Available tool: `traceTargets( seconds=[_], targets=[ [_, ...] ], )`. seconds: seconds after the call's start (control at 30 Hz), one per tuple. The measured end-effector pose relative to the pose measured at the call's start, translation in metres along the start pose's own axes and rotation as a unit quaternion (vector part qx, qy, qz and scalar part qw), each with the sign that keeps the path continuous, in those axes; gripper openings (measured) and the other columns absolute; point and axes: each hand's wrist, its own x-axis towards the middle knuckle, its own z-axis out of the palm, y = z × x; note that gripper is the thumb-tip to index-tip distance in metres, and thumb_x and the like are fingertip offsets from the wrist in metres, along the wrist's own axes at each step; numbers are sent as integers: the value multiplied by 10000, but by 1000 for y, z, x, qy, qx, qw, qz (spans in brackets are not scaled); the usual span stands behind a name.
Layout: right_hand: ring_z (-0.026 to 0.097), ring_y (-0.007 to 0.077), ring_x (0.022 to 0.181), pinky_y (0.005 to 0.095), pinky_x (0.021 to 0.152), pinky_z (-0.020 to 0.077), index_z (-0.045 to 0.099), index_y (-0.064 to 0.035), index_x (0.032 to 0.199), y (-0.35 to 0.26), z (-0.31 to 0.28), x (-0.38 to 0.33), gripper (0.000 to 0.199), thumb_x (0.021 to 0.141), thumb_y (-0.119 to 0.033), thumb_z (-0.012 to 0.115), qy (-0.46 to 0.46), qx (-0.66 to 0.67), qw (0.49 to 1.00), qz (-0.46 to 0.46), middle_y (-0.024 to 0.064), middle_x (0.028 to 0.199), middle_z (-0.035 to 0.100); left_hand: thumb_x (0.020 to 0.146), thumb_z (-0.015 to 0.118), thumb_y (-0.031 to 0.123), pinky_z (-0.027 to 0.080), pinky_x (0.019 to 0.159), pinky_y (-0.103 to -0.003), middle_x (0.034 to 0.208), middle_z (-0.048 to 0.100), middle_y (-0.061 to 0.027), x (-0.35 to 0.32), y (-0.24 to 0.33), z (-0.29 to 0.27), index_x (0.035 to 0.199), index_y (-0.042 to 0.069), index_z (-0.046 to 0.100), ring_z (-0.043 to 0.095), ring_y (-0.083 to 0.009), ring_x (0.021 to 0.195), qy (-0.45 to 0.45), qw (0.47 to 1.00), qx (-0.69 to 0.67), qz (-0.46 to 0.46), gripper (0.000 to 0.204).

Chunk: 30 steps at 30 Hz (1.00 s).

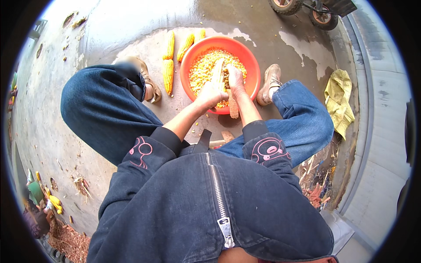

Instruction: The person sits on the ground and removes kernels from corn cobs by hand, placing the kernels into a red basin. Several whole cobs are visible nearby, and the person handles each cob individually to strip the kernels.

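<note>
Both my hands are over a red plastic basin (pixel 251 87) that holds loose yellow corn kernels (pixel 201 69). My left hand (pixel 211 94) is closed round the lower end of a pale yellow ear of corn (pixel 218 70), which points away from me. Beside it, my right hand (pixel 236 79) grips a brownish, stripped corn cob (pixel 233 107); its near end hangs out below the fingers, over the basin's near rim. The hands are close together, and the upper part of the cob is partly hidden by my right hand.
Several whole ears of corn (pixel 168 76) lie left of the basin. My shoes (pixel 269 83) flank it. A yellowish sack (pixel 340 96) lies at the right by the wall, and a wheeled cart (pixel 324 15) stands far right. Another person (pixel 37 219) is at the lower left.
</note>
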Motion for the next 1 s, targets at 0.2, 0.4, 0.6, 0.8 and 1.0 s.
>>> traceTargets(
  seconds=[0.2,0.4,0.6,0.8,1.0],
  targets=[
    [653,278,916,404,828,496,656,26,1034,25,0,5,513,939,-469,560,-75,-126,988,-48,191,970,694,693,730,156,545,403,-371,822,668,-153,14,-22,4,1385,8,432,651,-250,578,52,989,133,48,768],
    [654,305,925,418,801,492,653,18,1026,27,5,6,425,957,-382,526,-103,-156,977,-106,221,992,684,693,728,150,550,522,-391,954,670,-226,13,-21,-3,1512,44,263,670,-309,685,20,985,173,5,947],
    [591,143,723,320,643,486,653,-25,886,40,11,10,382,1016,-360,523,-25,-39,998,-31,32,817,644,667,752,182,552,878,-439,1132,645,-312,15,-35,4,1428,-10,413,694,-393,930,139,935,244,218,855],
    [537,126,610,323,550,421,608,-80,700,30,8,10,511,1005,-480,519,42,48,995,73,18,685,594,664,779,294,573,794,-452,915,702,-279,-7,-15,13,1055,-101,606,715,-369,901,76,949,307,-21,582],
    [551,189,602,390,594,438,625,0,710,29,12,19,568,994,-466,467,45,-40,998,21,61,645,589,658,796,325,559,838,-465,945,685,-317,-15,-5,9,1083,-116,570,695,-405,955,106,949,297,-11,653]
  ],
)
